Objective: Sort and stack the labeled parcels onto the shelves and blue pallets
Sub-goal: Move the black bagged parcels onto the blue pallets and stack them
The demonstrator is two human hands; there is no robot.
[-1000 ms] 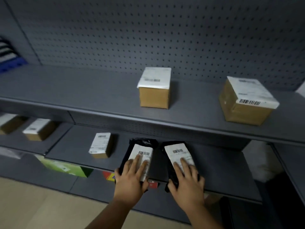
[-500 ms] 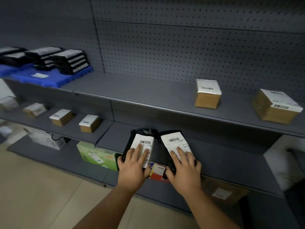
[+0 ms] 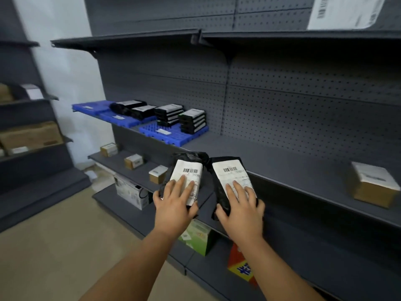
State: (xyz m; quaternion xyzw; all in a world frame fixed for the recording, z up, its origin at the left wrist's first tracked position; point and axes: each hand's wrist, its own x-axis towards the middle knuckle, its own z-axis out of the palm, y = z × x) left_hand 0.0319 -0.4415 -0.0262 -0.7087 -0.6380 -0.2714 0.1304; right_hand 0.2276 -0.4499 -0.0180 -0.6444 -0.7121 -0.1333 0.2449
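Observation:
I carry two black plastic parcels with white barcode labels in front of the grey shelving. My left hand (image 3: 173, 205) grips the left black parcel (image 3: 188, 170), fingers over its label and thumb beneath. My right hand (image 3: 240, 208) grips the right black parcel (image 3: 227, 174) the same way. Up on the left of the middle shelf (image 3: 271, 161) lie blue pallets (image 3: 173, 134) bearing stacks of black labeled parcels (image 3: 192, 120).
A cardboard box (image 3: 372, 184) sits on the middle shelf at right. Small labeled boxes (image 3: 133, 161) line the lower shelf. White, green (image 3: 198, 237) and red cartons stand on the bottom shelf. Another shelf unit with boxes (image 3: 30, 135) stands at left across beige floor.
My view has swung left and back: the blue pallets and left unit have come into sight, the brown boxes slid right. Both hands still hold their parcels, now higher by the middle shelf edge.

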